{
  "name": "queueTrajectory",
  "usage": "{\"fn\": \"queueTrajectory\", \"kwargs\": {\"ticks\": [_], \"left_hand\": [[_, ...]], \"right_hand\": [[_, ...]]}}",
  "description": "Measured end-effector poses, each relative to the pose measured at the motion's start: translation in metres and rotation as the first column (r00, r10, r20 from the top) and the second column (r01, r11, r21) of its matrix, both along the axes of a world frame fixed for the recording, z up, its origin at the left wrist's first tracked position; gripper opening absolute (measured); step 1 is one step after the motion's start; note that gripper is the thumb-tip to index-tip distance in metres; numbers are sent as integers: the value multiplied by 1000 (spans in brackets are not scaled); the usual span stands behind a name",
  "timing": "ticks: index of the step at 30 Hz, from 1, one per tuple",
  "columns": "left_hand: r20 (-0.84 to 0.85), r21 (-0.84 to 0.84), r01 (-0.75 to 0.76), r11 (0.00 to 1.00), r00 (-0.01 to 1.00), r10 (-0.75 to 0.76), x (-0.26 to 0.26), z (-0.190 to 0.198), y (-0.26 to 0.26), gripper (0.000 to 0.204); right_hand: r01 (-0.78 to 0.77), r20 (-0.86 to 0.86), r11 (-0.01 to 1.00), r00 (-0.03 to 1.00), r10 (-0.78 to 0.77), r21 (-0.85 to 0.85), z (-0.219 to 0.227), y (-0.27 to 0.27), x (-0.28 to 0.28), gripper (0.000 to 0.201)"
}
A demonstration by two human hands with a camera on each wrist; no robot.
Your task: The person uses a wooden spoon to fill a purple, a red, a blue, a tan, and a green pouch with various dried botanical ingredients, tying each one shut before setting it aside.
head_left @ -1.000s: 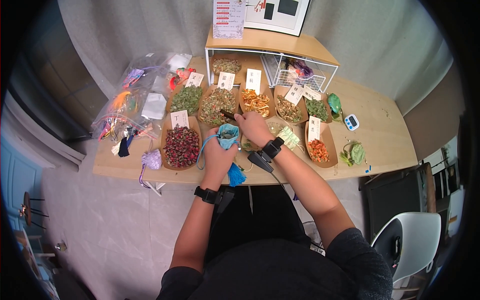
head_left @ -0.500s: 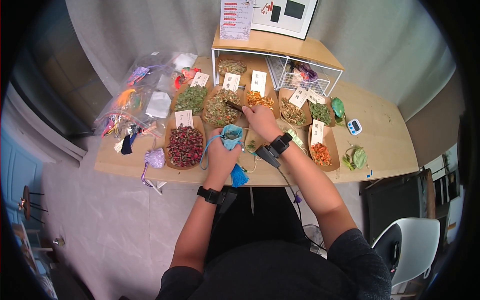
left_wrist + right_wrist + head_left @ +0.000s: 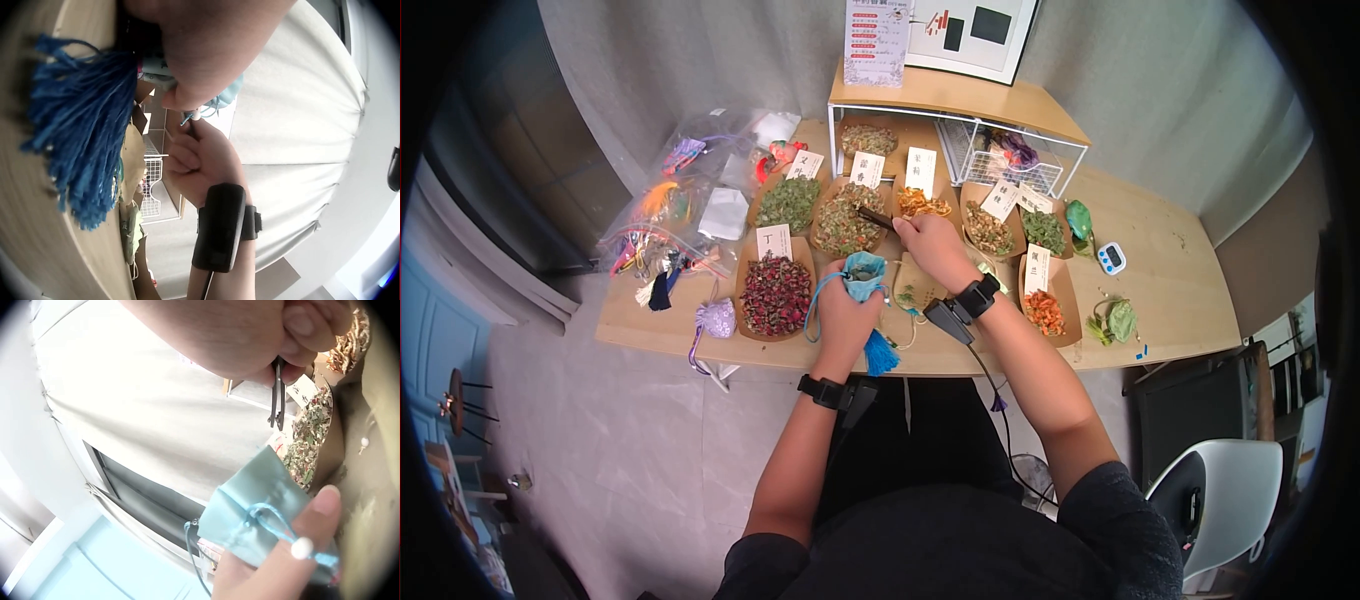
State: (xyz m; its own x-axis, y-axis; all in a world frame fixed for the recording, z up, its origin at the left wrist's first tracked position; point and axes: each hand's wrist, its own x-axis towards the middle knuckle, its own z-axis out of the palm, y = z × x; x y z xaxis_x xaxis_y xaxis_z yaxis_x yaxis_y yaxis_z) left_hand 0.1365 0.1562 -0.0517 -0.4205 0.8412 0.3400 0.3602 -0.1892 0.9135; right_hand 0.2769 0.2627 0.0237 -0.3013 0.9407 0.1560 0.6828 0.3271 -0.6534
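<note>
Pouch (image 3: 862,272) of pale blue cloth sits in the left hand (image 3: 845,305) at the near middle of the counter (image 3: 1170,270), fingers curled round its body so the gathered mouth stays upward and open, ready to take what is dropped in; its blue tassel (image 3: 880,352) hangs below the hand over the counter's front edge, and the drawstring cord (image 3: 812,300) loops out to the left. The right hand (image 3: 930,245) is closed on a pair of dark tweezers (image 3: 874,217), pinched between thumb and fingers (the right wrist view shows the two thin blades side by side), and their tips lie over the paper tray of mixed green herbs (image 3: 843,222) just beyond the pouch, close enough that a pinch of herb has only a short way to travel. Around this stand other trays, each with an upright label card: dried rosebuds (image 3: 776,280) left of the pouch, orange petals (image 3: 922,203) right of the herb tray, and further ones toward the wire rack (image 3: 1000,150). Against the frame a second ago, the right hand has moved away from the pouch's mouth and up toward the back trays, carrying the tweezers out over the herbs, while the left hand keeps the pouch in much the same spot.
</note>
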Motion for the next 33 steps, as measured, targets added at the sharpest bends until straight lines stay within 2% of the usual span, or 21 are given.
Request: {"fn": "queueTrajectory", "kwargs": {"ticks": [2,4,8,14,20,26,29,30,33], "left_hand": [[2,-7,1,1000,1000,-1,0,2,-1,49],[-10,-9,-3,1000,1000,3,0,4,-1,48],[-8,69,-38,997,999,39,1,0,1,47],[-26,66,-45,997,999,47,0,-2,1,52],[1,40,-32,999,999,32,-1,1,-2,54],[-54,90,-57,994,997,62,1,2,-3,55],[-54,96,-36,995,998,41,0,1,-3,53],[-57,106,-35,994,998,41,0,2,-3,52],[-83,110,-40,993,995,49,-1,-1,-1,51]], "right_hand": [[-12,-33,1000,999,13,25,7,-9,3,48],[-35,-67,999,997,34,-19,20,-19,7,49],[-62,-114,996,992,53,-71,33,-35,15,50],[-134,-74,988,989,128,-79,53,-62,26,52],[-213,-84,972,975,205,-101,49,-72,40,52],[-224,68,962,969,237,-157,62,-69,43,50],[-276,222,960,934,281,-51,68,-61,41,47],[-275,292,959,914,283,-67,72,-58,38,46],[-275,415,961,877,242,21,91,-63,25,42]]}}
